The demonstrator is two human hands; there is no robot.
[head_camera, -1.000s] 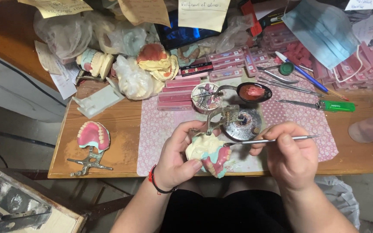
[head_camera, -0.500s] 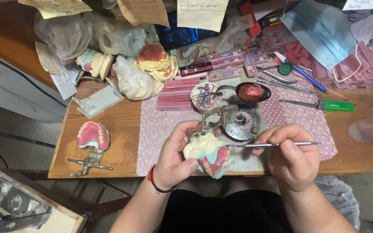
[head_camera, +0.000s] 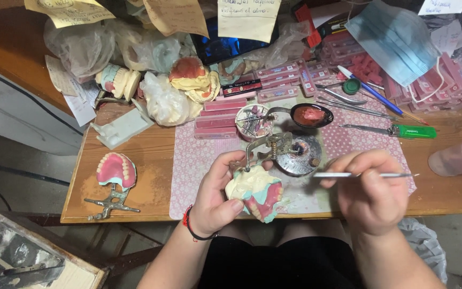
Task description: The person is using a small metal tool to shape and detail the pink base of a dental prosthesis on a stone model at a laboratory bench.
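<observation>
My left hand [head_camera: 215, 195] grips a dental model [head_camera: 256, 194]: cream plaster with pink wax gums and a teal layer, held just above the table's front edge. My right hand [head_camera: 371, 188] pinches a thin metal wax tool [head_camera: 348, 175] that lies level, its tip pointing left toward a small round metal burner [head_camera: 295, 151]. The tip is off the model, over the burner's right side. A black spoon with pink wax [head_camera: 308, 114] lies just behind the burner.
A pink denture on a metal articulator [head_camera: 114, 176] stands at the left on the wooden table [head_camera: 151, 155]. Behind lie plaster casts in plastic bags [head_camera: 172, 91], pink tooth strips [head_camera: 274, 80], a small bowl of burs [head_camera: 253, 121], a green-handled knife [head_camera: 397, 130], a blue face mask [head_camera: 397, 40] and a clear bottle [head_camera: 458, 155].
My right hand has drawn the tool away from the model to the right and up toward the burner. My left hand has tipped the model slightly.
</observation>
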